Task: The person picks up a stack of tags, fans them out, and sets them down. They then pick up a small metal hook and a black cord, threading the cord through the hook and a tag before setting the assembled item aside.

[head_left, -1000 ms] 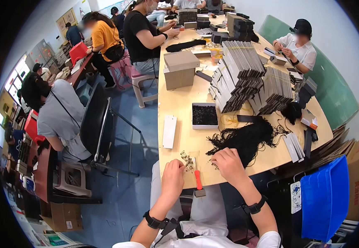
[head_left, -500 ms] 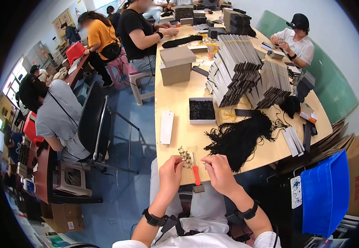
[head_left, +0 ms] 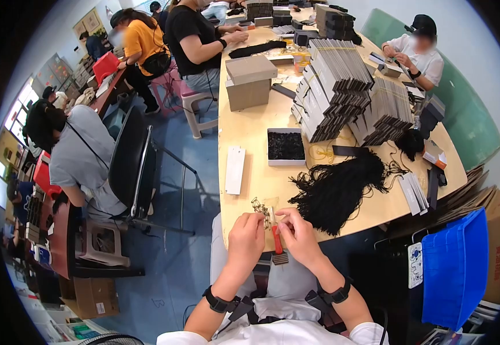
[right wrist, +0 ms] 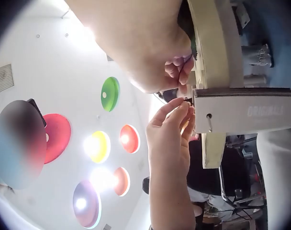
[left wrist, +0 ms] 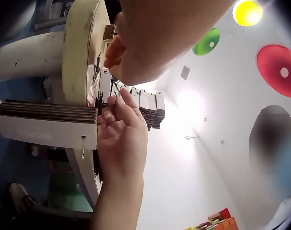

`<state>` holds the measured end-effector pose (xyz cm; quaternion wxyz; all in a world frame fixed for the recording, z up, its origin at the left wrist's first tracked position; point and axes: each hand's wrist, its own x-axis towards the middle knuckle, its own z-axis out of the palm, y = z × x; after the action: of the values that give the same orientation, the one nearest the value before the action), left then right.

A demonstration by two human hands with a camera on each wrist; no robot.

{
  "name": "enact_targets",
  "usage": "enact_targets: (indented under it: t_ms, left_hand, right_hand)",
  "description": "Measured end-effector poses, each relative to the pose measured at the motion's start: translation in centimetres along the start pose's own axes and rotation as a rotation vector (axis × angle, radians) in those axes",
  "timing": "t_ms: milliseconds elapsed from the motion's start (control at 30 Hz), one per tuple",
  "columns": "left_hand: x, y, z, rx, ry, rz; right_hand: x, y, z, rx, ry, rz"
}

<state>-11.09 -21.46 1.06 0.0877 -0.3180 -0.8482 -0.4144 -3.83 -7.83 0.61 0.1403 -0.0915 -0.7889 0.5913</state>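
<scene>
Thumb and fingertips of my left hand (head_left: 246,238) pinch a small dark piece (right wrist: 187,100), clearest in the right wrist view. Close beside it, my right hand (head_left: 299,236) has its fingers curled, with a thin black strand (right wrist: 185,62) between them. Between and below the hands, a red-handled tool (head_left: 277,239) lies at the table's front edge. Small metal pins (head_left: 258,206) lie just beyond the left fingers. A stack of grey cards (right wrist: 241,112), with a pin through a hole in its face, stands right by the hands.
Black cords (head_left: 333,192) spread to the right. Behind are an open box of black pieces (head_left: 286,147), a white card (head_left: 235,170) and tall card stacks (head_left: 330,92). A blue bin (head_left: 456,267) stands at the right. Other people sit around.
My right hand has moved left from the edge of the black cords and is close to my left hand. The left hand has stayed near the metal pins.
</scene>
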Motion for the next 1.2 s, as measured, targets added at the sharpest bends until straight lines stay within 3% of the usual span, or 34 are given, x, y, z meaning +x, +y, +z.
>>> enact_targets:
  t_ms: [267,500,600,667,767,967,1200]
  left_hand:
    - [0.3,-0.1,0.1,-0.080,-0.047,-0.108]
    - [0.4,-0.1,0.0,0.085,-0.017,0.012]
    - [0.3,0.6,-0.2,-0.098,-0.005,-0.072]
    - [0.2,1.4,-0.6,-0.370,-0.057,-0.271]
    - [-0.1,1.8,-0.8,-0.444,-0.060,-0.329]
    - [-0.5,2.0,-0.7,-0.423,-0.039,-0.258]
    - [-1.1,1.9,-0.7,-0.381,-0.019,-0.213]
  right_hand:
    - [-0.1,0.9,0.2,-0.002,0.025,-0.027]
    - [-0.1,0.0,0.3,-0.038,0.038,-0.015]
    - [-0.2,0.2,0.6,0.033,0.039,0.001]
    - [-0.2,0.2,0.7,0.102,0.047,0.009]
    - [-0.3,-0.1,0.8,0.200,0.068,-0.002]
    - [-0.5,-0.6,0.6,0.238,0.083,0.014]
    - [-0.5,-0.3,0.2,0.462,0.006,0.175]
